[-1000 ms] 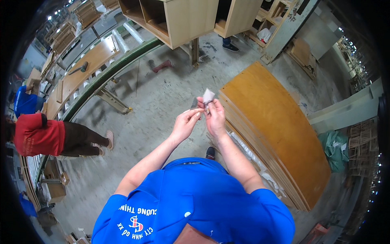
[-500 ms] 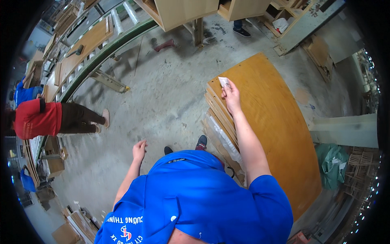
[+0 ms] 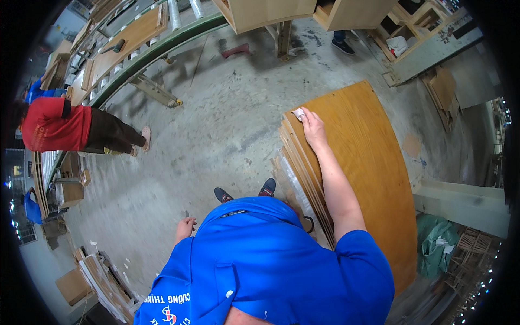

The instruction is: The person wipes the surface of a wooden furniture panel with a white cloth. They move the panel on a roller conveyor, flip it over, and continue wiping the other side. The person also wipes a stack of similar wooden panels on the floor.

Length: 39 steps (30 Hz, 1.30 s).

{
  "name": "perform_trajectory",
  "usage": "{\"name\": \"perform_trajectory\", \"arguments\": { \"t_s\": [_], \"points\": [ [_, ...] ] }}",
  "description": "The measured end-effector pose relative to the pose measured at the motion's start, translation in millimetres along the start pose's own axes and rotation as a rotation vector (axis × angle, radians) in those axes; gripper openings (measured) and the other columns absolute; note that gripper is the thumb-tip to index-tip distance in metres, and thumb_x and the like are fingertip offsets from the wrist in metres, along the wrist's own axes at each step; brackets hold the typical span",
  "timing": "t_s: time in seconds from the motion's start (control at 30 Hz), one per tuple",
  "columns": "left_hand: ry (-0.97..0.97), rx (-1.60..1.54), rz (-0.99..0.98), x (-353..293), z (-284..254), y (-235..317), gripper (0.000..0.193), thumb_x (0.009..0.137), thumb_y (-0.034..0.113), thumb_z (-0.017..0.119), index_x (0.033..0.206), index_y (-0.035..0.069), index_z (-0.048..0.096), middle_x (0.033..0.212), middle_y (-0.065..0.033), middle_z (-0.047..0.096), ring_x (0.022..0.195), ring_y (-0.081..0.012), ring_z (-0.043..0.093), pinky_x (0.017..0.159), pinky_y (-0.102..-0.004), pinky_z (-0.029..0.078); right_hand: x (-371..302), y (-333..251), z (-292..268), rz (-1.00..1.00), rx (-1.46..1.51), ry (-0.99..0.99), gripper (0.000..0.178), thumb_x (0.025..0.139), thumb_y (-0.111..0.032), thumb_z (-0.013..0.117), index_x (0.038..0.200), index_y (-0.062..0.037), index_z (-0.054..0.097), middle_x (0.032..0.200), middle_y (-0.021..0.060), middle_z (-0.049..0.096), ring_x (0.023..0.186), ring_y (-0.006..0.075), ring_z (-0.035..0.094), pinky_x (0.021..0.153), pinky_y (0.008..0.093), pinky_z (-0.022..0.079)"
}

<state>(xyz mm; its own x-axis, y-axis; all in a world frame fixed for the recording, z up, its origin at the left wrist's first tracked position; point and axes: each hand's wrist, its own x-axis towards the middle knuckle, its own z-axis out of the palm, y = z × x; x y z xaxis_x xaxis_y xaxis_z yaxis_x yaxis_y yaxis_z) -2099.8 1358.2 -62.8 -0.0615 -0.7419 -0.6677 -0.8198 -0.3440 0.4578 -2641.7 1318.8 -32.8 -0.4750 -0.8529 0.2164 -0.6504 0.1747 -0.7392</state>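
My right hand [image 3: 313, 128] pinches a small folded white sheet [image 3: 298, 113], perhaps paper. It presses this against the top panel's far left corner, beside a small dark hole. That brown wooden panel [image 3: 363, 162] is broad and smooth and tops a stack on my right. Along the stack's left side show the edges of several more panels [image 3: 306, 173], with whitish wrapping [image 3: 295, 179] lower down. My left hand [image 3: 186, 227] hangs low by my waist at the left, fingers loosely bent and partly apart, apparently with nothing in them.
A green-framed roller conveyor [image 3: 157, 51] curves along the far left, carrying boards and a mallet [image 3: 115, 46]. A person in a red shirt [image 3: 57, 124] stands beside it. Wooden cabinets [image 3: 271, 13] stand ahead. A green sack [image 3: 433, 246] and a steel beam [image 3: 460, 203] lie right of the stack.
My right hand has lowered the white sheet onto the panel's corner and bent over it. My left hand has drawn back toward my waist. The view has shifted slightly.
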Motion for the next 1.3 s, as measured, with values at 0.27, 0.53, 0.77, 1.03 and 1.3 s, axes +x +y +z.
{"name": "perform_trajectory", "arguments": {
  "t_s": [0.27,0.53,0.77,1.03,1.3],
  "points": [
    [-0.012,-0.12,0.033,26,7,18,0.026,0.086,0.014,0.049,0.103,0.0,0.063,0.083,-0.0113,0.066,0.06,-0.0158,0.061,0.058,-0.029,0.05,2,-2,2,-0.056,-0.02,0.025,0.023,0.088,-0.012,0.051,0.107,-0.0029,0.059,0.091,0.0168,0.06,0.085,0.0326,0.059,0.074,0.0368,0.047],
    [-0.028,-0.092,0.014,28,12,29,0.025,0.086,0.013,0.049,0.101,0.0,0.064,0.082,-0.0119,0.067,0.06,-0.0166,0.063,0.057,-0.0294,0.051,4,5,3,-0.113,-0.04,0.059,0.02,0.086,-0.009,0.052,0.104,-0.0015,0.059,0.09,0.0164,0.06,0.083,0.0316,0.06,0.072,0.0356,0.048],
    [-0.048,-0.071,0.014,26,15,34,0.024,0.086,0.012,0.049,0.101,-0.001,0.063,0.081,-0.0119,0.066,0.059,-0.017,0.062,0.056,-0.0292,0.051,9,10,-2,-0.076,-0.017,0.072,0.02,0.086,-0.009,0.052,0.103,-0.0017,0.06,0.091,0.0162,0.06,0.083,0.0322,0.059,0.072,0.0363,0.048],
    [-0.05,-0.08,0.026,26,19,48,0.025,0.087,0.012,0.049,0.102,-0.002,0.063,0.082,-0.0122,0.067,0.062,-0.017,0.063,0.057,-0.0294,0.051,27,38,-25,-0.036,-0.052,0.201,0.02,0.088,-0.011,0.05,0.102,-0.0007,0.06,0.091,0.0178,0.061,0.084,0.0326,0.059,0.073,0.0368,0.047],
    [-0.086,-0.009,0.041,29,16,68,0.024,0.087,0.013,0.049,0.101,-0.001,0.063,0.081,-0.0118,0.067,0.061,-0.0167,0.064,0.058,-0.0293,0.052,53,83,-60,0.023,-0.157,0.375,0.02,0.087,-0.014,0.051,0.101,-0.0022,0.06,0.093,0.0171,0.061,0.085,0.0341,0.059,0.072,0.0394,0.048]
  ]
}}
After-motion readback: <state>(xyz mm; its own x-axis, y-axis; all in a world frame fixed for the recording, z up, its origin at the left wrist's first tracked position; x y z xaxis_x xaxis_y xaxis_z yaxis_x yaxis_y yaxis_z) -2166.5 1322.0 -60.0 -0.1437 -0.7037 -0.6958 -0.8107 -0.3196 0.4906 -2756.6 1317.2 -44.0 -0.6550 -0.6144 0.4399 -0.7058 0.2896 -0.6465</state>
